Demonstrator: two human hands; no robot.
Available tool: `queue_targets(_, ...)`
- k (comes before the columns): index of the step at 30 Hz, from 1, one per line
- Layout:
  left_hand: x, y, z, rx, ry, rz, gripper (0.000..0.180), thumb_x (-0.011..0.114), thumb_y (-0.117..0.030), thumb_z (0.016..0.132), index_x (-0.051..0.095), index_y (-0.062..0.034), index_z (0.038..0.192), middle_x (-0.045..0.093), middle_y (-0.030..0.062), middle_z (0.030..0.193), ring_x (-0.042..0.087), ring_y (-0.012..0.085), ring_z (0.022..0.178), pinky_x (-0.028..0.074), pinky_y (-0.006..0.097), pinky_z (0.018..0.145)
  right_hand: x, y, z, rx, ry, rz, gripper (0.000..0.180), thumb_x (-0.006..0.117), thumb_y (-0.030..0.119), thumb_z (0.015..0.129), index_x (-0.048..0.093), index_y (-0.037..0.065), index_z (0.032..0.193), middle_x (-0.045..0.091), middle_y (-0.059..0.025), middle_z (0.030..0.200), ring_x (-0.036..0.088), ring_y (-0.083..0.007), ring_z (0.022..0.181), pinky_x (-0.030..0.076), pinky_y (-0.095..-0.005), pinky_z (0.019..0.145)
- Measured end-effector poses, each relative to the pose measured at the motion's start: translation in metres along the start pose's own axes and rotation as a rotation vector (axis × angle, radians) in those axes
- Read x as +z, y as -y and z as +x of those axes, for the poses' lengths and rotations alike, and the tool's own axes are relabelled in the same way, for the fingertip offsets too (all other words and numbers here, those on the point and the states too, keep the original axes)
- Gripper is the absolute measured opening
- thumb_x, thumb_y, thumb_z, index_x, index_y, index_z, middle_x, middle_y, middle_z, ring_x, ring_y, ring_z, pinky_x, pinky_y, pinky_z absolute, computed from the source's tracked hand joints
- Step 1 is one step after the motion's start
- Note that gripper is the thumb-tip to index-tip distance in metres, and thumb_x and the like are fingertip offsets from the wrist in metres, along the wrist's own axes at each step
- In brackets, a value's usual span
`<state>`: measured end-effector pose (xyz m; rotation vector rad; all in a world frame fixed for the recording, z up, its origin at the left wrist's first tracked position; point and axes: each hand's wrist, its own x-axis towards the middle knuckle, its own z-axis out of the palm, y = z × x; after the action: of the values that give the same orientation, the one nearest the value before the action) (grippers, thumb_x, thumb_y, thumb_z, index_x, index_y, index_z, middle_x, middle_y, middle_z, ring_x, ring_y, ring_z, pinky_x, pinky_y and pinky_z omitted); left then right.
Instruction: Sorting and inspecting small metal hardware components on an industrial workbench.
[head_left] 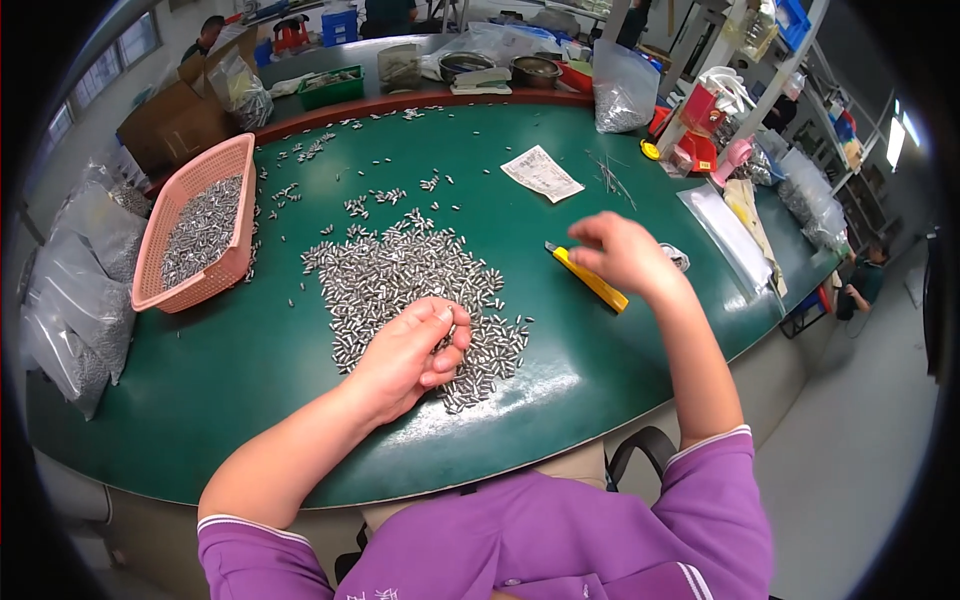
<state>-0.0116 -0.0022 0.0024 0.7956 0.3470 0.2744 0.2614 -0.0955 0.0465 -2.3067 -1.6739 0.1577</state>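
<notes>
A broad pile of small silvery metal pieces [390, 275], each a short pointed cylinder, lies on the green table [270, 400]. Over the near side of this pile, my left hand [415, 350] is closed, thumb against the curled fingers; whatever is pinched there is too small to name. To the right, my right hand [625, 255] hovers with its fingers apart and nothing visible in them. Just beside and below its fingertips is a yellow utility knife [590, 280], its blade end pointing away to the left.
A pink plastic basket [245, 215] of metal pieces stands at left, beside filled clear bags [85, 300]. Loose pieces are scattered toward the back. A printed paper slip [542, 174], thin rods [612, 178] and a white sheet [725, 235] lie at right.
</notes>
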Motion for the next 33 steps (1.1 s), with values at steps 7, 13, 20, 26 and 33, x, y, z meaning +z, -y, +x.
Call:
queue_targets(7,0.005,-0.002,-0.002,0.001,0.007,0.019,0.014,0.038,-0.016,0.095,0.047,-0.0053,0.095,0.049,0.0036,0.08,0.036,0.006,0.054,0.029,0.017,0.042,0.021,-0.021,-0.047,0.039,-0.155,0.176,0.034,0.065,0.014,0.073,0.058,0.005,0.104,0.057,-0.0123,0.09,0.058,-0.026,0.085,0.047,-0.0346,0.077)
queue_targets(13,0.005,-0.002,-0.003,0.002,-0.028,0.018,0.013,0.037,-0.015,0.095,0.047,-0.0054,0.095,0.048,0.0036,0.08,0.036,0.006,0.054,0.028,0.017,0.041,-0.014,-0.09,-0.046,0.295,-0.666,-0.043,0.032,0.059,0.013,0.075,0.057,0.009,0.106,0.057,-0.0101,0.088,0.057,-0.0234,0.077,0.047,-0.0346,0.069)
queue_targets(20,0.011,0.0,0.0,-0.012,-0.024,0.053,0.014,0.037,-0.015,0.095,0.046,-0.0051,0.095,0.048,0.0042,0.08,0.035,0.006,0.052,0.027,0.016,0.04,-0.004,-0.184,-0.083,0.717,-0.453,-0.199,0.034,0.061,0.018,0.074,0.058,0.011,0.107,0.058,-0.0148,0.096,0.056,-0.0318,0.088,0.045,-0.0406,0.08)
queue_targets(26,0.002,0.001,-0.003,-0.005,-0.046,0.022,0.014,0.037,-0.015,0.095,0.047,-0.0046,0.095,0.048,0.0049,0.08,0.035,0.0065,0.053,0.028,0.017,0.041,-0.007,-0.116,-0.07,0.115,-0.654,-0.106,0.032,0.064,0.024,0.075,0.059,0.01,0.104,0.055,-0.0134,0.101,0.053,-0.0302,0.096,0.043,-0.0363,0.084)
queue_targets(33,0.006,0.002,0.001,-0.008,-0.026,0.031,0.014,0.038,-0.016,0.095,0.047,-0.0047,0.095,0.048,0.0049,0.08,0.035,0.0063,0.053,0.028,0.017,0.041,0.006,-0.114,-0.061,0.156,-0.347,-0.057,0.035,0.062,0.022,0.078,0.056,0.012,0.112,0.054,-0.0086,0.087,0.056,-0.0214,0.076,0.046,-0.033,0.07)
